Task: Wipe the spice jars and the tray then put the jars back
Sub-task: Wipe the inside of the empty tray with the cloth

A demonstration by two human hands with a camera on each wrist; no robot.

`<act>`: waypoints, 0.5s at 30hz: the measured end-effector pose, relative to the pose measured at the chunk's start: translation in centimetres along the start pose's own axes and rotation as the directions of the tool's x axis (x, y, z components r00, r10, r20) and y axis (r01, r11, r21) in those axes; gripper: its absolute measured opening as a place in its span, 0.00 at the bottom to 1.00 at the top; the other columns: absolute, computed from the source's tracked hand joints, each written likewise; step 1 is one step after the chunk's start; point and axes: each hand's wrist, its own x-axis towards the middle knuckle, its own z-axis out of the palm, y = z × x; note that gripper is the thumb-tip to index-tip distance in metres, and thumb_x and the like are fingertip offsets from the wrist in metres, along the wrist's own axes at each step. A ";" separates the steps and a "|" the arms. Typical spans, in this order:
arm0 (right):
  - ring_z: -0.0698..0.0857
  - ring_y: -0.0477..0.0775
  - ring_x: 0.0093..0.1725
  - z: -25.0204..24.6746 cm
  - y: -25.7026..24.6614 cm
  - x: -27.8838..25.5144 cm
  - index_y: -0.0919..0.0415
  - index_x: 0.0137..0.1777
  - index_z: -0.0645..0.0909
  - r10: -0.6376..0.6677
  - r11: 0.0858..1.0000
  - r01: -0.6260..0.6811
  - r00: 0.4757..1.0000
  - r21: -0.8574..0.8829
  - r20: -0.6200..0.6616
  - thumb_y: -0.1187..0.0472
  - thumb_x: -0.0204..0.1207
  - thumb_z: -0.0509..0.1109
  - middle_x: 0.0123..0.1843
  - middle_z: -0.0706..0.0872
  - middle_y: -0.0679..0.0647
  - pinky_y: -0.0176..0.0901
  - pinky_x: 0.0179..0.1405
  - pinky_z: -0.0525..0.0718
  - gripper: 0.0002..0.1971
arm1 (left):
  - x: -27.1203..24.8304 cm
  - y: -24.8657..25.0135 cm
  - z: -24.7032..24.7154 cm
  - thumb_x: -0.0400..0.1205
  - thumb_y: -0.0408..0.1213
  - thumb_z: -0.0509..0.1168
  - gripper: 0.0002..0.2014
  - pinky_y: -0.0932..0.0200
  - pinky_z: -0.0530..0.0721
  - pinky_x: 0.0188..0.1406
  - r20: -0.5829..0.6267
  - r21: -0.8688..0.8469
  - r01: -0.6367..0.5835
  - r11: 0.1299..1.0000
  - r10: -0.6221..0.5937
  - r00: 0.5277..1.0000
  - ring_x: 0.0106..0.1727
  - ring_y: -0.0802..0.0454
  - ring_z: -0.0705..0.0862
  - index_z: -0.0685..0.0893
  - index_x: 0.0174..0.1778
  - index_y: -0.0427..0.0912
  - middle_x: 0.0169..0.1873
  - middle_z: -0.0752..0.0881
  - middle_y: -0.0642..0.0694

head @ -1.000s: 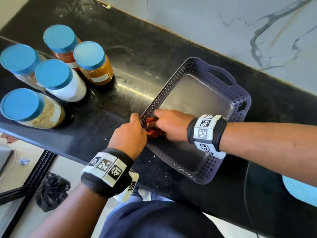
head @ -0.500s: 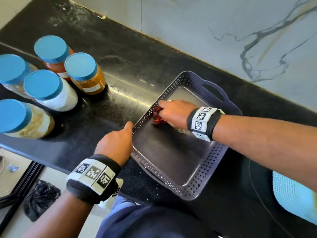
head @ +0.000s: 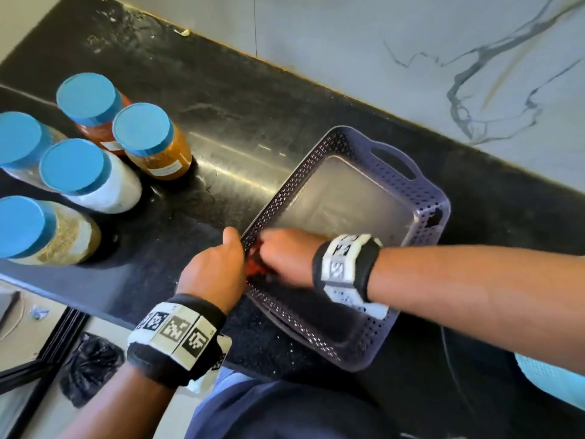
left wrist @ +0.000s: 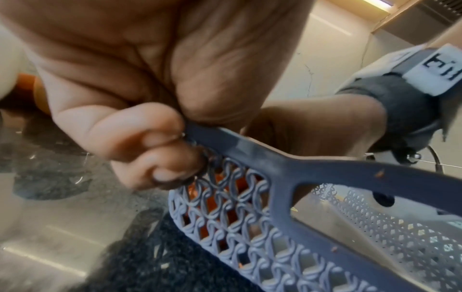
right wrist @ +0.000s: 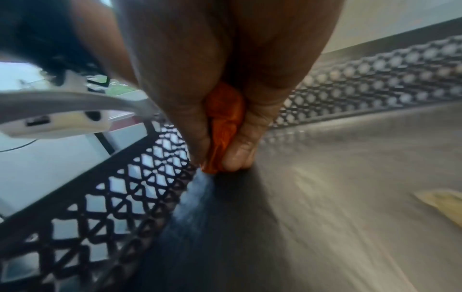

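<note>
Gripping the near-left rim of the purple perforated tray (head: 421, 185), the left hand (head: 212, 270) has its fingers curled over the edge, thumb outside the lattice wall; the left wrist view shows the fingertips (left wrist: 160, 164) clamped on the rim (left wrist: 250, 150). The right hand (head: 285, 255) is inside the tray, at about 8 o'clock of its floor, fingers closed around a bunched orange-red cloth (head: 256, 267) that is pressed against the floor just beside the left wall. From the right wrist view, the cloth (right wrist: 225, 122) is pinched between thumb and fingers, its lower end touching the tray floor (right wrist: 325, 177) next to the latticed wall (right wrist: 100, 197); a pale yellowish scrap (right wrist: 445, 205) lies on the floor at 3 o'clock.

The tray rests flat on the black bench (head: 221, 106), with its handle cut-out at 1 o'clock. Five spice jars with blue lids stand upright in a cluster on the bench at 9 to 10 o'clock of the tray, well apart from it: an orange-filled jar (head: 152, 144) nearest, a red-filled jar (head: 91, 106) behind, a white-filled jar (head: 85, 175), a tan-filled jar (head: 41, 232), and one cut off by the frame edge (head: 19, 144), its contents unclear.
</note>
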 end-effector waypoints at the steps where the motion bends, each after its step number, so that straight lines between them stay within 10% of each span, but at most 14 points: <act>1: 0.86 0.63 0.54 0.1 -1.1 -0.1 0.67 0.57 0.86 -0.021 1.000 0.021 1.000 -0.001 0.013 0.63 0.82 0.69 0.51 0.82 0.58 0.45 0.43 0.74 0.10 | -0.2 0.1 -0.2 0.87 0.29 0.56 0.08 0.45 0.79 0.36 0.012 0.002 0.002 1.000 -0.002 1.000 0.45 0.30 0.91 0.63 0.54 0.42 0.41 0.89 0.35; 6: 0.88 0.63 0.52 -1.0 2.9 -0.8 0.63 0.51 0.86 0.010 0.991 -0.013 1.000 -0.136 -0.025 0.63 0.80 0.67 0.51 0.86 0.58 0.49 0.43 0.85 0.08 | -0.3 -0.5 0.0 0.86 0.28 0.55 0.12 0.43 0.84 0.38 0.033 0.051 -0.008 0.999 0.006 0.999 0.41 0.33 0.89 0.64 0.63 0.43 0.37 0.86 0.39; 11: 0.88 0.67 0.54 -2.8 14.2 -2.1 0.62 0.51 0.87 0.419 0.878 -0.452 0.885 -0.159 -0.204 0.57 0.80 0.64 0.52 0.89 0.61 0.48 0.43 0.81 0.12 | 0.4 -0.6 0.1 0.87 0.27 0.54 0.10 0.45 0.78 0.35 0.004 0.035 0.027 0.999 -0.027 1.000 0.33 0.38 0.77 0.59 0.52 0.45 0.28 0.73 0.46; 15: 0.87 0.67 0.51 -2.9 13.1 -1.5 0.64 0.47 0.87 0.449 0.877 -0.468 0.879 -0.106 -0.162 0.56 0.79 0.67 0.48 0.88 0.62 0.47 0.39 0.77 0.12 | 0.8 -0.2 0.2 0.87 0.29 0.55 0.08 0.44 0.78 0.37 -0.012 -0.054 0.072 0.996 -0.073 0.997 0.35 0.36 0.78 0.62 0.52 0.44 0.35 0.84 0.38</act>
